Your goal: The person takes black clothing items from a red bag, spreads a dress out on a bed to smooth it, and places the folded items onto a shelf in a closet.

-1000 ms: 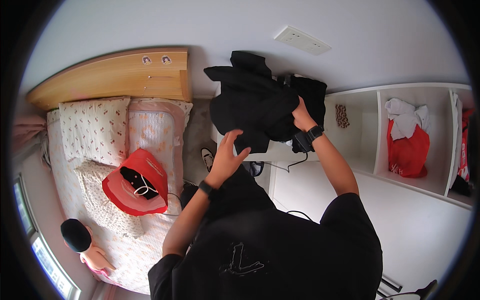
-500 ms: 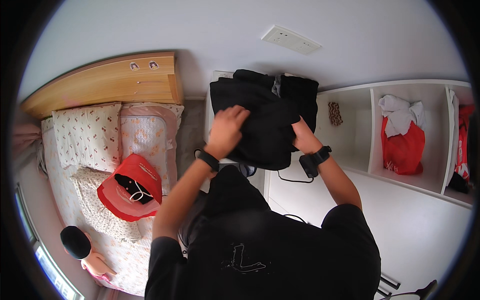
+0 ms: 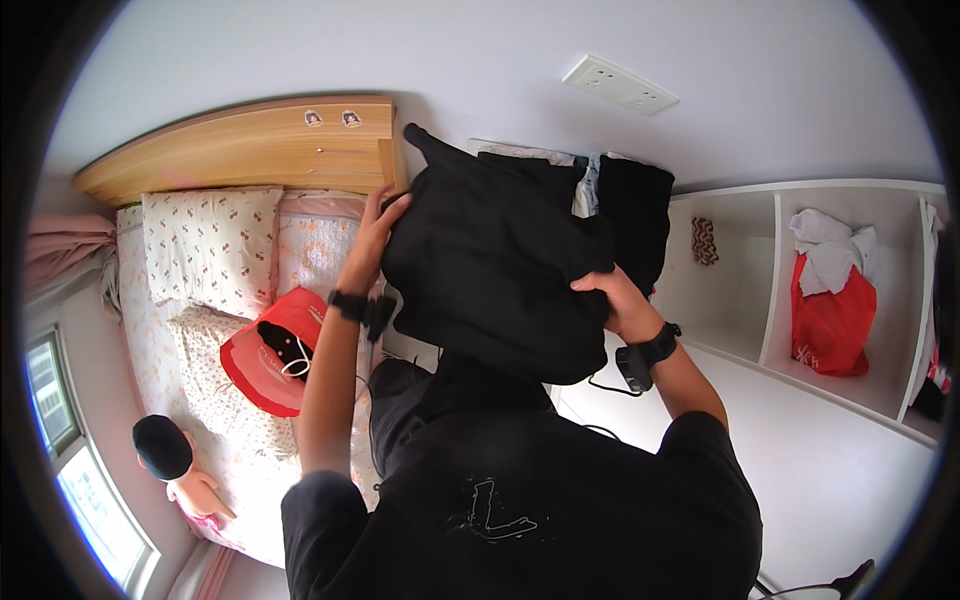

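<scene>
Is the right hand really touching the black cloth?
Touching. The head view shows the right hand holding the black cloth by its edge, thumb on top.

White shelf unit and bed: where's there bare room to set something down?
On the bed, between the doll and the left sleeve, lies a bare patch. In the white shelf unit, there's room beside the brown patterned item. It's crowded in the compartment holding a red bag and pale cloth, and where folded dark clothes lie beyond the black garment.
</scene>
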Tool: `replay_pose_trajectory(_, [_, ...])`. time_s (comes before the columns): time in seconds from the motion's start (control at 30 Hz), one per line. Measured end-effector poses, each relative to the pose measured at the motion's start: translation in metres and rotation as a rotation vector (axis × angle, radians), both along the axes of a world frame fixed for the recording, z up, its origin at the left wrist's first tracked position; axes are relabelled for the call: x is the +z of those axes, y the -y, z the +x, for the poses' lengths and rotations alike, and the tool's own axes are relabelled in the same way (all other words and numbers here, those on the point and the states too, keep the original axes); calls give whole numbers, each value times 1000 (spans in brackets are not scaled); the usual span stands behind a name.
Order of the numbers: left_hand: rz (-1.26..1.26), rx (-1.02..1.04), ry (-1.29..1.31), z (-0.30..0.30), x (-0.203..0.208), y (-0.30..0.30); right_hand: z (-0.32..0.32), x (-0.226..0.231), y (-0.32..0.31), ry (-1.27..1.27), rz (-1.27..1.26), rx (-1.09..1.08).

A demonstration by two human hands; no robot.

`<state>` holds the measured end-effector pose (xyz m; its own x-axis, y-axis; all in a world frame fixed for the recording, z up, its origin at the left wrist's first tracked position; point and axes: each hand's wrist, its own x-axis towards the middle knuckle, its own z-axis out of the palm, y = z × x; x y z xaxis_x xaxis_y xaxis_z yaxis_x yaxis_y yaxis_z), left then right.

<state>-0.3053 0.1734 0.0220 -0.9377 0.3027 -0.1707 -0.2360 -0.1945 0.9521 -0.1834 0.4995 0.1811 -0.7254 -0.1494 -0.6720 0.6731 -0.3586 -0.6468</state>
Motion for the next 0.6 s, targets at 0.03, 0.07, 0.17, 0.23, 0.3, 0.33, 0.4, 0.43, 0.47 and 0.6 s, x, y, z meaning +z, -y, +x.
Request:
replay_pose_trajectory(0.03, [-62,-117,-98,27,-16,20,1,0,5,-20,1,15])
replay_pose_trajectory(0.07, [-116,-228,-202,54,-32,40,2,-2,9,-11,-8,26])
replay_pose_trajectory(0.17, [335,-103,439,115,-50,39,3,-18,18,74,-73,56])
replay_pose_trajectory(0.23, [693,63,823,137,-46,28,3,-37,13,223,-179,65])
replay_pose_trajectory(0.3, [601,111,783,147,-44,28,21,-56,13,-537,185,293])
replay_pose_trajectory(0.33, [558,124,785,145,-39,32,24,-61,15,-621,220,300])
replay_pose_trajectory(0.4, [423,102,573,138,-24,44,26,-69,18,-484,156,213])
replay_pose_trajectory(0.43, [354,84,468,133,-14,48,21,-60,21,-297,61,137])
replay_pose_trajectory(0.47, [365,134,339,129,-5,52,18,-53,24,-110,-30,33])
replay_pose_trajectory(0.6, [363,215,242,113,9,69,-8,14,35,-79,-1,-227])
